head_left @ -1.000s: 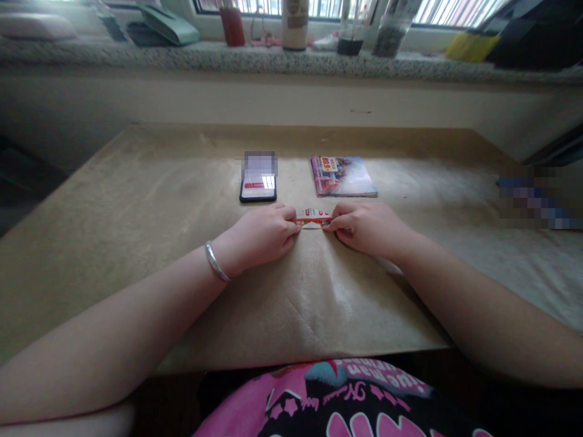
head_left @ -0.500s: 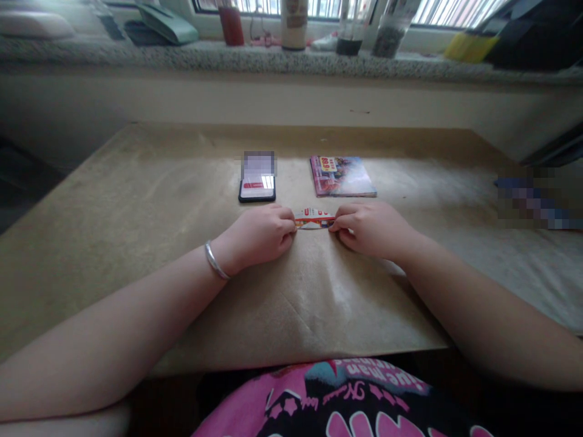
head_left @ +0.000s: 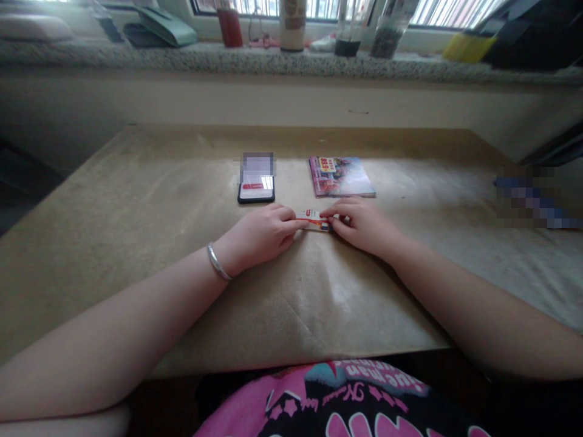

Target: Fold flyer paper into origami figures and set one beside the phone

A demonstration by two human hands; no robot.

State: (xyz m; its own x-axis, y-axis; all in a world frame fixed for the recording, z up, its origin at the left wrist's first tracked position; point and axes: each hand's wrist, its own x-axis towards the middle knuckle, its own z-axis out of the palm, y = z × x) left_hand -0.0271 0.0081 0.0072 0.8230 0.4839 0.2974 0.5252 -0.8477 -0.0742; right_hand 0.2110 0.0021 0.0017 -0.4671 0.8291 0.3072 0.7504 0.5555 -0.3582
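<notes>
A small folded piece of printed paper (head_left: 314, 218), white with red and orange print, lies on the table between my hands. My left hand (head_left: 268, 232) is closed at its left end, with the index finger laid along the near edge. At the right end my right hand (head_left: 357, 223) has thumb and fingers closed on the paper's edge. Both ends of the paper are partly covered by fingers.
Behind my left hand lies a phone (head_left: 257, 185) with its screen lit. A stack of glossy printed leaflets (head_left: 348, 179) sits behind my right hand. Bottles and jars, among them a red container (head_left: 230, 27), line the granite windowsill (head_left: 264, 64) beyond the table (head_left: 136, 243).
The paper's near edge looks flatter, and its white fold is now less visible. My left index finger has slid right along it; my right fingers have moved slightly left, over the top.
</notes>
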